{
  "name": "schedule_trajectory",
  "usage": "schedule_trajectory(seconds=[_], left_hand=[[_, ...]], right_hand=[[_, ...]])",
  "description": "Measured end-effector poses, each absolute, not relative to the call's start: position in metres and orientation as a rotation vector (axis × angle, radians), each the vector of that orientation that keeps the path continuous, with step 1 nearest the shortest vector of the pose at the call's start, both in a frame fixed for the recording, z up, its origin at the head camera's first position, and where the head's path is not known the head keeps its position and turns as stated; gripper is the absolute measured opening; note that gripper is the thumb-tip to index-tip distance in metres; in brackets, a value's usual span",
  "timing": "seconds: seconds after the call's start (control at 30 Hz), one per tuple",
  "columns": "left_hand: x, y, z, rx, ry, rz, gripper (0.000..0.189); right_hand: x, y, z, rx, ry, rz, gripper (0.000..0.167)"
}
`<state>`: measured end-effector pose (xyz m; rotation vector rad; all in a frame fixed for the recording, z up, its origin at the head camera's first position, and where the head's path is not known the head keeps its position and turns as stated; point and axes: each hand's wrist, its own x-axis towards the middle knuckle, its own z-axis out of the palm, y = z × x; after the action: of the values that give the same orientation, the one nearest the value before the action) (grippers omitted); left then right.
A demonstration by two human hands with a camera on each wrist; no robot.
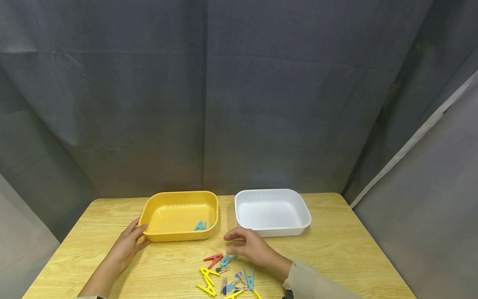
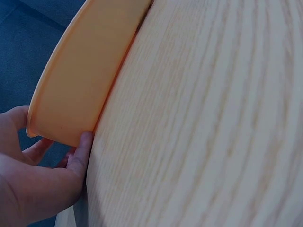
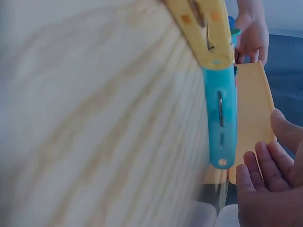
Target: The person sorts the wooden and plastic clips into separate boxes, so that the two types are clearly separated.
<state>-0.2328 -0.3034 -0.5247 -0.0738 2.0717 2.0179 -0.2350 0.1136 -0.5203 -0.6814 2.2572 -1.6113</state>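
The yellow plastic basin [image 1: 175,236] stands at the back left of the table, with light-blue clothespins [image 1: 199,225] in its near right corner. My left hand [image 1: 128,243] grips this basin at its near left corner; one finger hooks over the rim and the thumb lies low against the outer wall, as the left wrist view shows. With nothing in its fingers, my right hand [image 1: 250,248] hovers just in front of the white basin [image 1: 272,232]. Below it lie a light-blue clothespin [image 1: 227,260] and a red clothespin [image 1: 214,260]. In the right wrist view its fingers [image 3: 271,172] are loosely bent.
Yellow clothespins [image 1: 207,280], another light-blue clothespin [image 1: 249,279] and several small wooden pegs [image 1: 224,285] lie scattered along the near middle of the wooden table [image 1: 321,257]. Grey cloth [image 1: 261,104] hangs behind the table and at both sides.
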Motion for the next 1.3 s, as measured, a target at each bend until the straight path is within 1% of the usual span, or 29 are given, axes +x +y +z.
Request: schedule_trajectory(seconds=[0.4, 0.7, 1.3], left_hand=[[-0.233, -0.303, -0.525, -0.074, 2.066, 2.021, 0.071], [-0.233, -0.303, -0.524, -0.061, 2.067, 2.025, 0.071], [-0.232, -0.302, -0.523, -0.089, 2.076, 2.011, 0.072]], right_hand=[[-0.239, 0.12, -0.521, -0.68, 2.231, -1.536, 0.043], [-0.242, 0.122, -0.523, -0.698, 2.229, -1.484, 0.045], [-0.243, 0.121, -0.53, -0.813, 2.293, -1.366, 0.03]])
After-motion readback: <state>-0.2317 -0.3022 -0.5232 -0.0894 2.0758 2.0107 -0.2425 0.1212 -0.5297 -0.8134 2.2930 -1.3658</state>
